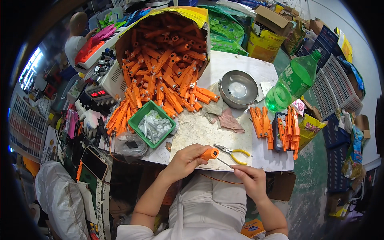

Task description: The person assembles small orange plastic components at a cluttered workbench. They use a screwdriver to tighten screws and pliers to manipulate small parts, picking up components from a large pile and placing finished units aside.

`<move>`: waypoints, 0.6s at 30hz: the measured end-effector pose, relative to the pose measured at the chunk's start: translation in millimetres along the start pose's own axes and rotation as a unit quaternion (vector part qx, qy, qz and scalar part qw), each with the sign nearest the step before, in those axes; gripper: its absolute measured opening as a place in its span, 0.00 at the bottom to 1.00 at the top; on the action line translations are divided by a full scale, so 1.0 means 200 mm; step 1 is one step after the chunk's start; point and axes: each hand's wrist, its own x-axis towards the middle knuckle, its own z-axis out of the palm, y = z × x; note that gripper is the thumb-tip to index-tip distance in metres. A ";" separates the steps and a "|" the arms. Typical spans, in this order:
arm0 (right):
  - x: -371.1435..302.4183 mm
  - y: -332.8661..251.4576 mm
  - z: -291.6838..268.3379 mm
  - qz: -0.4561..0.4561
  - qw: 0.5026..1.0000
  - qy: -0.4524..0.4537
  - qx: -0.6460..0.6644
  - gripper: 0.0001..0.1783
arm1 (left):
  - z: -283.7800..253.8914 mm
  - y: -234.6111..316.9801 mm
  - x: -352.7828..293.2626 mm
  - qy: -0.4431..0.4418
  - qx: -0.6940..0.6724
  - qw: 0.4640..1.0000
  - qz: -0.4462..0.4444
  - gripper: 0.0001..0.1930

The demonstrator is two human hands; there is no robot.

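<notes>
Around a white-topped bench (266,160) spreads a crowded workroom; at far left stands a pale slatted crate (26,124), then a white sack (60,196), with another person (76,46) bent over work farther back; next come a dark-screened phone (94,162), a boxy device (107,82) with a lit red display, and a clear plastic bag (131,145) just beside a green tray (165,138) of small whitish parts; behind the tray, a heap of orange pieces (160,64) spills from a large yellow-edged container onto the bench; near the front edge, the left grip (183,161) is closed around one orange piece (210,154), its end facing right; a thin metal rod (225,163) runs from that end to the right grip (252,182), whose fingers pinch it, though whether its tip is inside the piece I cannot tell; just beyond lie yellow-handled pliers (241,151), then a crumpled cloth (231,121) and a metal bowl (249,99); rightward, more orange pieces lean around a dark bin (275,138), near a green bottle (294,80).
</notes>
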 end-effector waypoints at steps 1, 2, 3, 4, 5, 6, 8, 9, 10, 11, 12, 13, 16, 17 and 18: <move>0.01 -0.01 -0.01 0.086 0.994 -0.015 0.069 0.11 | -0.01 0.00 0.00 -0.003 0.007 1.000 -0.001 0.22; 0.01 -0.01 -0.02 0.170 0.975 -0.029 0.137 0.11 | -0.01 0.01 0.00 -0.005 0.013 1.000 -0.001 0.23; 0.02 0.00 -0.02 0.136 0.985 -0.017 0.108 0.11 | -0.01 0.02 0.00 -0.005 0.018 1.000 -0.020 0.23; 0.02 0.02 -0.01 0.101 0.992 -0.005 0.079 0.12 | -0.01 0.04 0.01 -0.005 0.023 0.999 -0.038 0.22; 0.02 0.04 -0.01 0.066 0.997 0.007 0.049 0.13 | -0.01 0.05 0.01 -0.005 0.027 0.998 -0.057 0.22; 0.03 0.02 -0.01 0.034 0.999 0.006 -0.003 0.13 | -0.01 0.03 0.01 0.004 0.015 0.999 -0.049 0.22; 0.04 -0.04 -0.02 -0.032 0.994 0.003 -0.106 0.13 | 0.01 -0.03 0.01 0.023 -0.009 0.999 -0.034 0.23; 0.04 -0.04 -0.02 -0.040 0.992 0.000 -0.116 0.13 | 0.01 -0.03 0.02 0.035 -0.062 0.994 -0.086 0.23; 0.04 -0.04 -0.02 -0.048 0.991 -0.004 -0.125 0.13 | 0.02 -0.02 0.02 0.047 -0.115 0.983 -0.138 0.23; 0.04 -0.05 -0.02 -0.056 0.989 -0.008 -0.135 0.14 | 0.03 -0.02 0.03 0.059 -0.167 0.966 -0.190 0.23; 0.04 -0.04 -0.02 -0.072 0.987 -0.013 -0.146 0.13 | 0.03 -0.03 0.03 0.061 -0.195 0.958 -0.199 0.24; 0.05 -0.03 -0.01 -0.088 0.983 -0.018 -0.157 0.13 | 0.03 -0.04 0.04 0.063 -0.223 0.950 -0.208 0.24; 0.07 0.01 0.00 -0.134 0.976 -0.002 -0.173 0.12 | 0.01 -0.07 0.05 0.033 -0.300 0.927 -0.221 0.25; 0.08 0.02 0.01 -0.149 0.973 0.009 -0.175 0.12 | 0.01 -0.07 0.05 0.017 -0.324 0.919 -0.223 0.25; 0.08 0.00 0.00 -0.108 0.981 -0.011 -0.158 0.11 | 0.01 -0.07 0.04 0.017 -0.325 0.919 -0.224 0.25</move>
